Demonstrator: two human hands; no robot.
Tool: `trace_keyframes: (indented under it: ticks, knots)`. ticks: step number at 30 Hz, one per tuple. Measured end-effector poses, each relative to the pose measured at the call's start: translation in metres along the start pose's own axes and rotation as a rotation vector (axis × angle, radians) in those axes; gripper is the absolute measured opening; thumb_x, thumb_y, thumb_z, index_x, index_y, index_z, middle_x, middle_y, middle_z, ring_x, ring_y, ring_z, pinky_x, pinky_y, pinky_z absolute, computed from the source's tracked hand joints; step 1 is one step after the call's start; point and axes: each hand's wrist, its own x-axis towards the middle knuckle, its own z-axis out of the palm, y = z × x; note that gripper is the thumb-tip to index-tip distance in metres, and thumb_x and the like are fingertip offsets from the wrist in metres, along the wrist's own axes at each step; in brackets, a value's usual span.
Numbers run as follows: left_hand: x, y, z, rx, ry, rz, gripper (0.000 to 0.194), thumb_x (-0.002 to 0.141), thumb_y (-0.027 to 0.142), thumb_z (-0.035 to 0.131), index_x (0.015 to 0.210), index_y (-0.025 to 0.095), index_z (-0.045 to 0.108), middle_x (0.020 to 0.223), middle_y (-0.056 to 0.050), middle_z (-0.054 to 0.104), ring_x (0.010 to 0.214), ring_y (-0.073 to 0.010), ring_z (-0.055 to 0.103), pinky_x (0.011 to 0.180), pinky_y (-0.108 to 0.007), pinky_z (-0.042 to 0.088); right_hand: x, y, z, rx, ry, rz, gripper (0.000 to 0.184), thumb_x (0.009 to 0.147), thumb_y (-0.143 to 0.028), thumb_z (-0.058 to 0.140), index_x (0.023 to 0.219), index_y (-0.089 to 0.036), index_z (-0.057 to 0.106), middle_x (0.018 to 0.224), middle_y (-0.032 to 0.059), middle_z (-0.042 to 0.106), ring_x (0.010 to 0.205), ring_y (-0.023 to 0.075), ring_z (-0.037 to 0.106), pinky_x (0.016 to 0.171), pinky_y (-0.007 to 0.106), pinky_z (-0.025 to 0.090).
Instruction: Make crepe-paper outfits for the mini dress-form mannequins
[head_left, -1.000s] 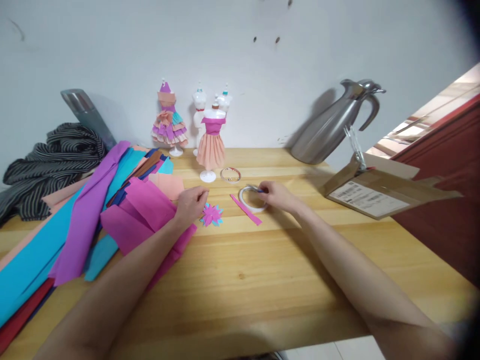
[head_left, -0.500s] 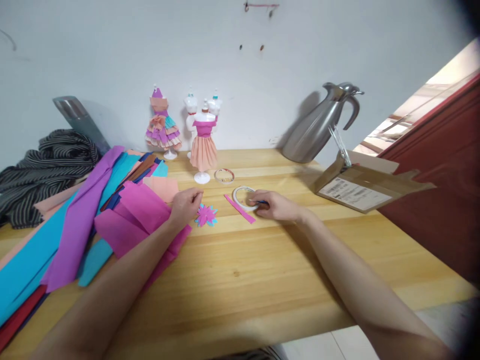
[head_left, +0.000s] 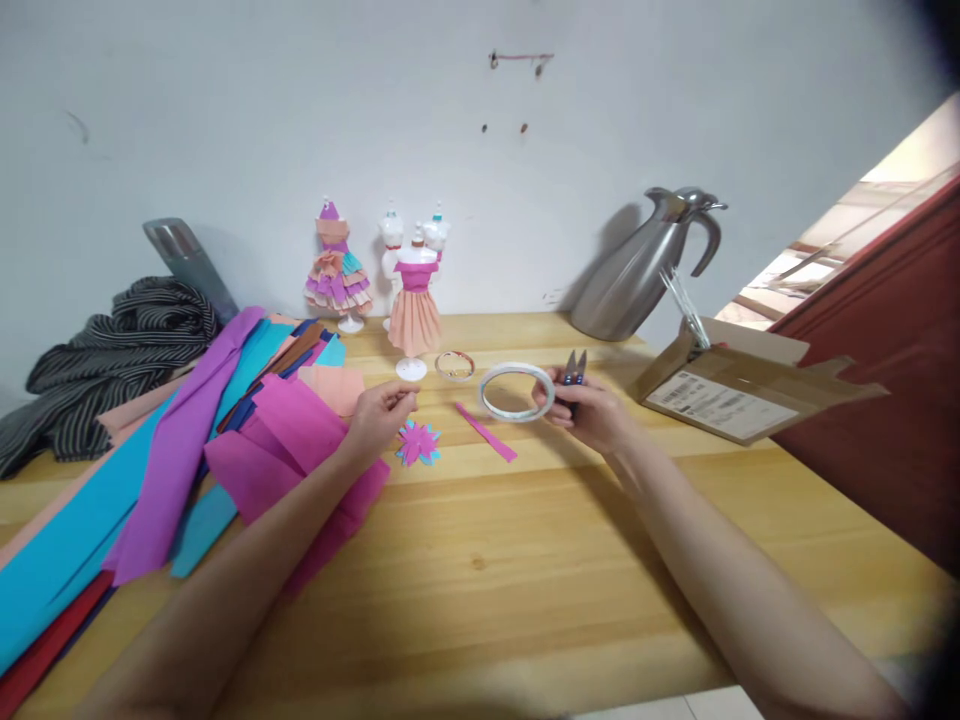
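My right hand [head_left: 592, 408] grips the rim of a white roll of tape [head_left: 516, 412] and, in the same grasp, small dark-handled snips [head_left: 575, 370] with their blades pointing up. My left hand [head_left: 384, 412] is closed in a pinch at the edge of the pink crepe paper [head_left: 296, 425]; what its fingertips hold, if anything, is too small to make out. Between the hands lie a pink and blue paper flower [head_left: 418, 442] and a narrow pink paper strip [head_left: 487, 433]. Behind them stands a mini dress form [head_left: 416, 300] in a pink and peach paper dress.
More dress forms [head_left: 337, 265] stand against the wall. A beaded bracelet [head_left: 455, 366] lies near them. Coloured paper sheets [head_left: 161, 450], a striped cloth [head_left: 112, 360] and a flask [head_left: 187, 265] fill the left. A steel jug [head_left: 634, 270] and cardboard box [head_left: 757, 390] are at right.
My right hand has lifted the tape roll off the table and moved right, the snips now upright in it. My left hand stays pinched near the flower. The view has tipped up slightly.
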Motion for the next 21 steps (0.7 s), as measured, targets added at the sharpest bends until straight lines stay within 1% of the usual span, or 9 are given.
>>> trace_keyframes:
  ticks: [2, 3, 6, 8, 11, 15, 19, 21]
  knots:
    - [-0.004, 0.016, 0.003, -0.101, -0.109, -0.061, 0.037, 0.075, 0.03, 0.059, 0.106, 0.011, 0.065, 0.085, -0.007, 0.07, 0.052, -0.0085, 0.056, 0.045, -0.019, 0.043, -0.002, 0.001, 0.006, 0.222, -0.055, 0.084, 0.014, 0.068, -0.022, 0.064, 0.08, -0.016, 0.058, 0.067, 0.0011, 0.058, 0.044, 0.0043, 0.027, 0.039, 0.017, 0.021]
    - [-0.007, 0.024, 0.006, -0.138, -0.158, -0.062, 0.04, 0.075, 0.031, 0.06, 0.11, 0.011, 0.064, 0.092, -0.009, 0.07, 0.053, -0.0083, 0.057, 0.043, -0.018, 0.043, -0.002, 0.002, 0.009, 0.296, -0.08, 0.123, 0.015, 0.067, -0.02, 0.063, 0.08, -0.015, 0.059, 0.066, 0.0005, 0.057, 0.043, 0.0036, 0.027, 0.038, 0.016, 0.021]
    - [-0.016, 0.04, 0.013, -0.187, -0.281, -0.011, 0.045, 0.073, 0.026, 0.061, 0.117, 0.014, 0.062, 0.105, -0.011, 0.069, 0.057, -0.0077, 0.059, 0.047, -0.018, 0.046, -0.004, 0.009, 0.02, 0.453, -0.141, 0.224, 0.018, 0.066, -0.018, 0.061, 0.083, -0.013, 0.061, 0.064, -0.0012, 0.054, 0.041, 0.0021, 0.025, 0.035, 0.013, 0.023]
    - [-0.02, 0.046, 0.016, -0.182, -0.32, 0.024, 0.049, 0.073, 0.023, 0.061, 0.122, 0.016, 0.06, 0.107, -0.01, 0.068, 0.057, -0.0068, 0.058, 0.049, -0.019, 0.048, -0.005, 0.013, 0.026, 0.535, -0.162, 0.275, 0.018, 0.067, -0.017, 0.059, 0.084, -0.012, 0.061, 0.064, -0.0017, 0.053, 0.041, 0.0018, 0.025, 0.034, 0.012, 0.024]
    - [-0.022, 0.047, 0.019, -0.192, -0.308, 0.029, 0.052, 0.071, 0.022, 0.062, 0.123, 0.017, 0.06, 0.104, -0.009, 0.068, 0.056, -0.0066, 0.058, 0.048, -0.019, 0.049, -0.007, 0.016, 0.032, 0.64, -0.163, 0.308, 0.016, 0.07, -0.016, 0.055, 0.085, -0.013, 0.06, 0.065, -0.0023, 0.052, 0.04, 0.0019, 0.027, 0.034, 0.012, 0.027]
    - [-0.023, 0.044, 0.021, -0.294, -0.302, -0.075, 0.051, 0.07, 0.027, 0.066, 0.119, 0.014, 0.062, 0.091, -0.007, 0.069, 0.055, -0.0093, 0.06, 0.045, -0.02, 0.049, -0.008, 0.018, 0.037, 0.735, -0.145, 0.296, 0.015, 0.072, -0.013, 0.053, 0.085, -0.013, 0.06, 0.065, -0.0022, 0.053, 0.038, 0.0017, 0.03, 0.034, 0.012, 0.029]
    - [-0.026, 0.046, 0.024, -0.35, -0.251, -0.145, 0.043, 0.07, 0.032, 0.069, 0.107, 0.011, 0.066, 0.078, -0.005, 0.07, 0.049, -0.0093, 0.06, 0.041, -0.019, 0.045, -0.009, 0.02, 0.04, 0.768, -0.16, 0.28, 0.017, 0.072, -0.013, 0.051, 0.085, -0.011, 0.061, 0.065, -0.0015, 0.055, 0.037, 0.0019, 0.031, 0.034, 0.012, 0.031]
    - [-0.026, 0.05, 0.025, -0.358, -0.248, -0.2, 0.039, 0.067, 0.033, 0.072, 0.098, 0.011, 0.067, 0.072, -0.004, 0.07, 0.047, -0.0091, 0.059, 0.04, -0.018, 0.043, -0.009, 0.021, 0.042, 0.759, -0.172, 0.267, 0.017, 0.071, -0.013, 0.05, 0.085, -0.011, 0.062, 0.064, -0.0014, 0.055, 0.037, 0.0021, 0.03, 0.034, 0.012, 0.032]
